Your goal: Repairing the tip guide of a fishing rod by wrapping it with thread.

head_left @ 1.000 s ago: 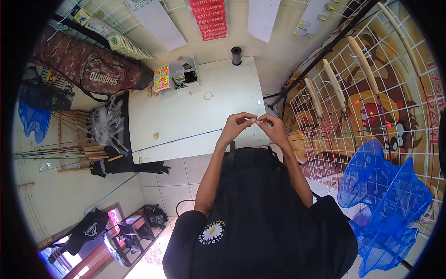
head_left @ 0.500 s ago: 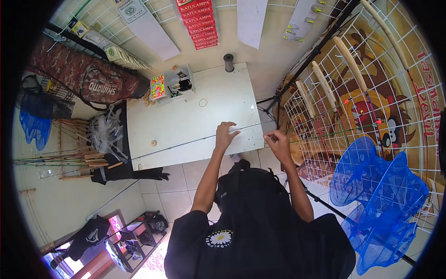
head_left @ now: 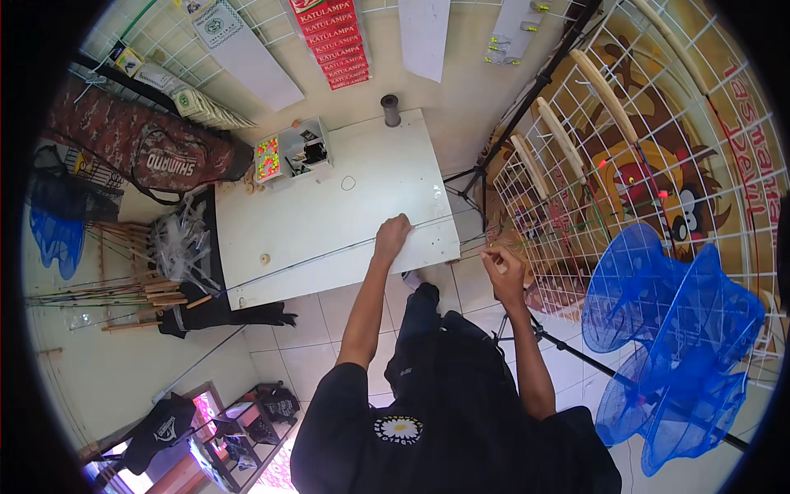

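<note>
Gripping the rod (head_left: 329, 256), the left hand (head_left: 393, 239) has its fingers curled. The rod, thin, straight and dark bluish, looks finer and paler beyond the hand; it crosses over the white table (head_left: 383, 193) from past eight o'clock to past two. At half past three, the right hand (head_left: 506, 273) pinches; its contents cannot be told. Outward: loop (head_left: 342, 186), eleven o'clock; spool (head_left: 391, 111), twelve.

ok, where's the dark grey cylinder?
Head view: the dark grey cylinder stands at the far edge of the white table, near its right corner, beyond the left hand.
</note>
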{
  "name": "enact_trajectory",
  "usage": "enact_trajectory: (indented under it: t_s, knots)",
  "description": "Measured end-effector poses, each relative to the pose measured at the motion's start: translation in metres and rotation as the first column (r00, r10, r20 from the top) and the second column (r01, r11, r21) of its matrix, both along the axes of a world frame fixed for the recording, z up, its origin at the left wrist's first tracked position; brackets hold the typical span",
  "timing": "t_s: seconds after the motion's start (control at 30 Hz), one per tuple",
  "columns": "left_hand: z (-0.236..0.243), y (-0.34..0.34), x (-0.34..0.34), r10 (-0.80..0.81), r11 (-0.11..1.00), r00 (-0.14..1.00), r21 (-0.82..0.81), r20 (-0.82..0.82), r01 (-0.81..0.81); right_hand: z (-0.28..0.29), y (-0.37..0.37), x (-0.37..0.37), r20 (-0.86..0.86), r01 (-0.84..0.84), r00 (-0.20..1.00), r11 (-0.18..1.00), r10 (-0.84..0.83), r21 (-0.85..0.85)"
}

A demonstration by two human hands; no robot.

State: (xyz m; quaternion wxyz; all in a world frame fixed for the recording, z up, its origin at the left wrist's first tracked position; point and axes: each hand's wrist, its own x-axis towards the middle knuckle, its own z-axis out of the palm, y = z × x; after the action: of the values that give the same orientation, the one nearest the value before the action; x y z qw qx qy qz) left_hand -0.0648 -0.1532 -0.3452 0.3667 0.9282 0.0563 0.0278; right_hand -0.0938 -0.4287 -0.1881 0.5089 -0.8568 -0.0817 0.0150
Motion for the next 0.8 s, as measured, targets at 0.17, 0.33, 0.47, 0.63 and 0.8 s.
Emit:
enact_trajectory:
  t_s: [0.17,0.33,0.47,0.63,0.8]
  knots:
    - [0.014,0.012,0.0,0.029,0.895,0.994,-0.44,-0.101,-0.071,0.007,0.006,0.008,0.096,0.035,0.994,0.995,-0.043,0.092]
    - [0.031,0.017,0.002,-0.005,0.939,0.997,-0.345,-0.071,-0.02,0.017,0.01,0.007,0.094,0.072,0.992,0.984,-0.088,0.161]
    - [0.043,0.023,0.004,0.011,0.913,1.0,-0.408,-0.023,-0.019,0.022,0.018,0.007,0.148,0.055,0.987,0.993,-0.07,0.107]
    - [0.055,0.039,0.002,0.008,0.897,1.0,-0.442,-0.017,-0.014,0.029,0.052,0.008,0.161,0.034,0.986,0.997,-0.044,0.067]
    - [0.074,0.057,-0.006,0.016,0.641,1.0,-0.767,0.014,0.0,0.029,0.098,0.016,0.295,-0.056,0.953,0.998,0.062,-0.028]
